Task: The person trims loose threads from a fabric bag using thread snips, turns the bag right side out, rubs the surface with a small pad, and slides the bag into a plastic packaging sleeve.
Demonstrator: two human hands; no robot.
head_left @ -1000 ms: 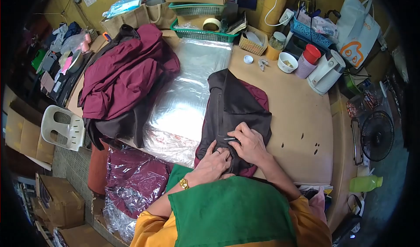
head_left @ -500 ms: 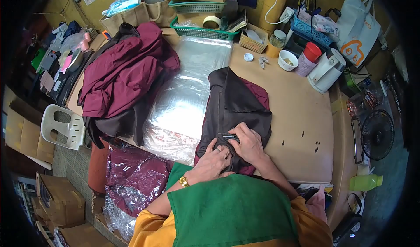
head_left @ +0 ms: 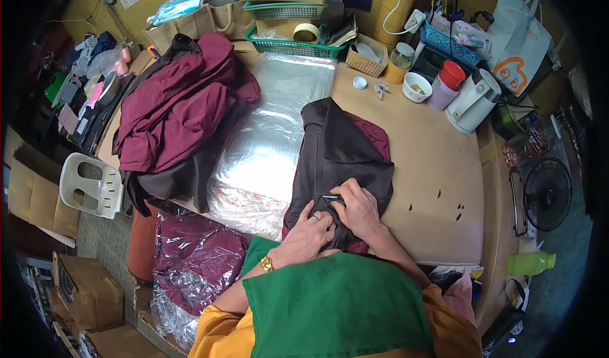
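Touching dark garment [head_left: 349, 145], hands [head_left: 358, 209] close, slim tool [head_left: 330, 197] (partly hidden)

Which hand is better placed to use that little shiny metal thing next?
Probably the right hand: it holds the slim silvery metal tool over the folded black-and-maroon fabric garment, while the left hand rests on that garment.

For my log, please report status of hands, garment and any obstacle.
Left grip resting on dark garment. Right grip holding slim metal tool over it. Clear plastic alongside, nothing visibly blocking.
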